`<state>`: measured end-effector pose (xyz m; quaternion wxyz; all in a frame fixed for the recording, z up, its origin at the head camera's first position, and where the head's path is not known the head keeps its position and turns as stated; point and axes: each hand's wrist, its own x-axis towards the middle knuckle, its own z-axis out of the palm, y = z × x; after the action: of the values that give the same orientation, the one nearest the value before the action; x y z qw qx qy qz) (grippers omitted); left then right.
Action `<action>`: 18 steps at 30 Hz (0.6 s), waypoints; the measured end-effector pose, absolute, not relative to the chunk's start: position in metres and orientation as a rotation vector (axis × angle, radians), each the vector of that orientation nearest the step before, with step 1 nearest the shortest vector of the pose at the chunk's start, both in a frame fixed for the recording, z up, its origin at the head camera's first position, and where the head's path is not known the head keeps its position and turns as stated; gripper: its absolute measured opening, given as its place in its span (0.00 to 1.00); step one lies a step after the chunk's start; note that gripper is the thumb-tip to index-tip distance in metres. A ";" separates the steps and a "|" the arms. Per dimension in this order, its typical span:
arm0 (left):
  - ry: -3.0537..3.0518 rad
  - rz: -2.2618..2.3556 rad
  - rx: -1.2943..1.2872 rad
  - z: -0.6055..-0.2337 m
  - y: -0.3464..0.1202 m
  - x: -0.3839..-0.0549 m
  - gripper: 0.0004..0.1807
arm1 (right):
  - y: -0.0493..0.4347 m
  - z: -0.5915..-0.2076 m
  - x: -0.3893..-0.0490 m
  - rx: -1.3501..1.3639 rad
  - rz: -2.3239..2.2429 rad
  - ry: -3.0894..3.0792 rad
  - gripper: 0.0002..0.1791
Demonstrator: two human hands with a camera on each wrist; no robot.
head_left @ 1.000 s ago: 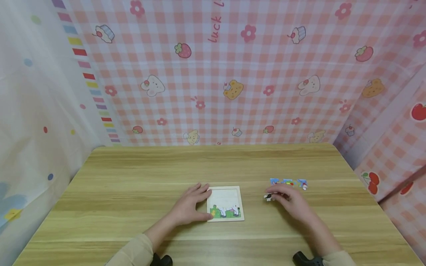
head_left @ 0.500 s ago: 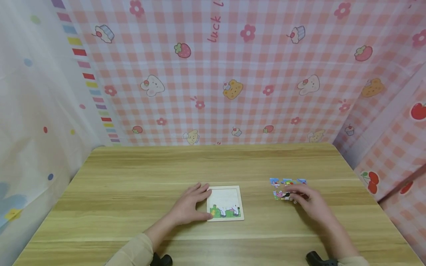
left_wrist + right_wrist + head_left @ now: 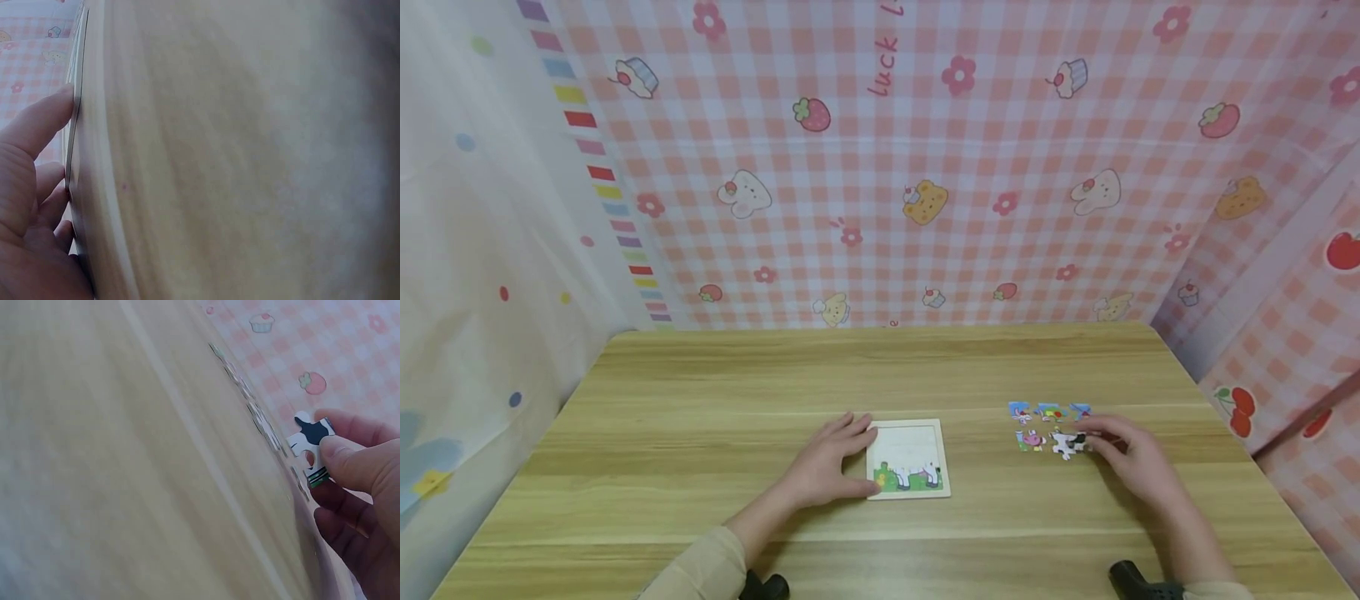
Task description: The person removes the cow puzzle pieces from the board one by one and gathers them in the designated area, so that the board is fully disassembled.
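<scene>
My left hand [image 3: 826, 468] rests along the left side of a square wooden puzzle tray [image 3: 946, 475], its thumb at the lower left corner and fingers spread toward the upper one. Fitted puzzle pieces [image 3: 913, 477] with white animal legs and green grass fill the tray's bottom strip; above them the bare base shows. Between thumb and fingertips, my right hand [image 3: 1138, 467] pinches a black-and-white puzzle piece [image 3: 315, 434] with a green edge, held upright over the table in the right wrist view. Just left of that hand lies a white cow-patterned piece [image 3: 1062, 443].
Several loose puzzle pieces lie in two rows right of the tray, among them a blue one [image 3: 1019, 412], a red-and-green one [image 3: 1050, 412] and a pink one [image 3: 1031, 440]. The wooden table [image 3: 775, 375] ends at a pink checked curtain [image 3: 865, 150].
My right hand has moved rightward along the loose pieces, uncovering the pink and cow-patterned ones; it now pinches a black-and-white puzzle piece. The left hand and tray have stayed in place.
</scene>
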<state>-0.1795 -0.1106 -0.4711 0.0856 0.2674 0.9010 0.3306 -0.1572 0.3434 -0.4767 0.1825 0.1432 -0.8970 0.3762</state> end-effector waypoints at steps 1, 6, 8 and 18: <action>2.686 0.987 0.799 -0.471 -0.111 -0.180 0.46 | 0.345 -0.477 -0.157 0.402 1.057 -2.536 0.14; 2.683 0.989 0.803 -0.471 -0.111 -0.179 0.46 | 0.353 -0.476 -0.155 0.368 1.030 -2.593 0.14; 2.681 0.991 0.799 -0.471 -0.111 -0.179 0.46 | 0.356 -0.477 -0.155 0.332 0.996 -2.640 0.13; 2.683 0.994 0.798 -0.472 -0.111 -0.180 0.46 | 0.360 -0.479 -0.157 0.304 0.885 -2.709 0.13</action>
<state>-0.1796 -0.1113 -0.4719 0.0857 0.2678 0.8999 0.3334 -0.1568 0.3600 -0.4789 0.1371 0.1051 -0.9363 0.3058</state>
